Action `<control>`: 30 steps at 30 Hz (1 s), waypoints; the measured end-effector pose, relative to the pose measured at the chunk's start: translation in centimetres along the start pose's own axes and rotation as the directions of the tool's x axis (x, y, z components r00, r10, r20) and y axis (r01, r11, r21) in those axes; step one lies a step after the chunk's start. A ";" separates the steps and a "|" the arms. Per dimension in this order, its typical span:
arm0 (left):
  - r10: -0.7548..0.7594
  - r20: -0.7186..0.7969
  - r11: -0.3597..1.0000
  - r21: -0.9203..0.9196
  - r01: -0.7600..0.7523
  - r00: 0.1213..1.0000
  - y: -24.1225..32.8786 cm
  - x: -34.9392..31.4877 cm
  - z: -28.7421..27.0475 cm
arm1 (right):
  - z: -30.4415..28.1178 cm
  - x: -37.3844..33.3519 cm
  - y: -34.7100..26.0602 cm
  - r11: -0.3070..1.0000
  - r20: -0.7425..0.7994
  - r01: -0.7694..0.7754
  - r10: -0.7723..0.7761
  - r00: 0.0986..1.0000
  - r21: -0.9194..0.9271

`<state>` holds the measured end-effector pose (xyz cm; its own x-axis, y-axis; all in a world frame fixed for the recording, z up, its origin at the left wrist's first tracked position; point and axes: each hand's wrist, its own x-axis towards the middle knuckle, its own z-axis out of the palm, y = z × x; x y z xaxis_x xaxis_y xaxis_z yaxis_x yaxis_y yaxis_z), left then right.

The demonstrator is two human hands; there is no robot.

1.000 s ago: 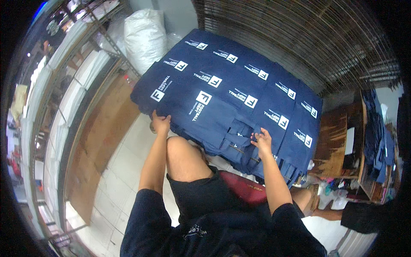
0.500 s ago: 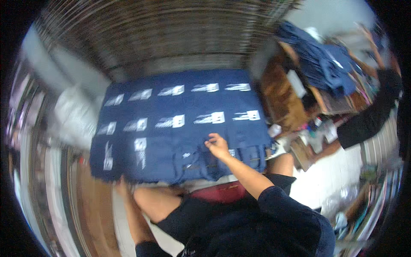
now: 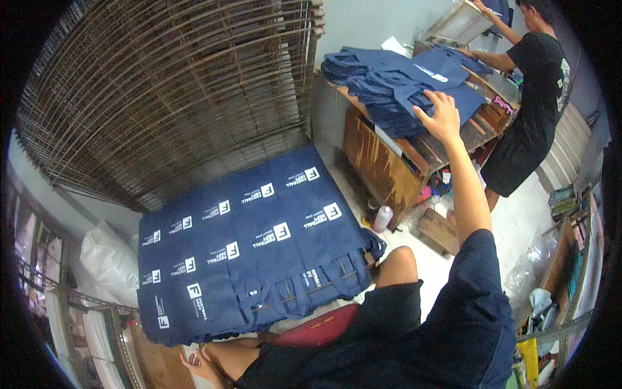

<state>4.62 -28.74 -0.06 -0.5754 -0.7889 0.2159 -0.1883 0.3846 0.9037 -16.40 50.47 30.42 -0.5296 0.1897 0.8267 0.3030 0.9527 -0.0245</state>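
Observation:
My right hand is stretched out to the far right, fingers apart and nothing in them. It is in front of a pile of navy cloth bags on a wooden table; whether it touches them I cannot tell. Down by my left thigh, my left hand is loosely curled with its fingers apart, near the front edge of a wide navy stack. That stack is made of rows of overlapping navy bags with white prints. Bag handles lie along its near right side.
Behind the stack leans a tall rack of rusty wire grids. A co-worker in black stands at the wooden table, one hand on a raised frame. A whitish bottle, a wooden stool and a white plastic sack are nearby.
My view has swung to the right. My right hand has moved from above the printed stack to the pile on the table. My left hand remains low by the stack's near left corner.

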 end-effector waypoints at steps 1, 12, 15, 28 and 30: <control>0.001 -0.005 1.000 -0.013 -0.001 1.000 0.0 0.1 -0.1 | 0.6 1.1 0.1 0.989 0.053 -0.105 0.100 0.994 0.104; 0.070 0.007 0.995 0.070 -0.070 0.998 6.4 -3.5 1.7 | 7.3 10.8 -1.3 0.960 0.601 -0.280 0.235 0.764 -0.019; 0.002 0.047 1.000 -0.017 -0.001 0.999 5.4 -4.0 1.6 | 10.2 11.0 0.5 0.956 0.631 -0.294 0.237 0.738 -0.015; 0.077 0.170 0.997 0.010 -0.080 0.982 11.4 -6.5 3.7 | 11.9 10.7 1.4 0.919 0.387 -0.249 0.119 0.914 0.306; 0.121 0.179 0.992 -0.050 -0.114 0.976 12.4 -7.0 4.5 | 12.4 12.1 1.4 0.818 0.241 -0.315 0.222 0.945 0.481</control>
<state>2.78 -16.30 7.97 -0.7270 -0.6378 0.2543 -0.0814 0.4479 0.8904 -32.24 57.02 33.42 -0.6240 0.4478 0.6404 0.0331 0.8339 -0.5509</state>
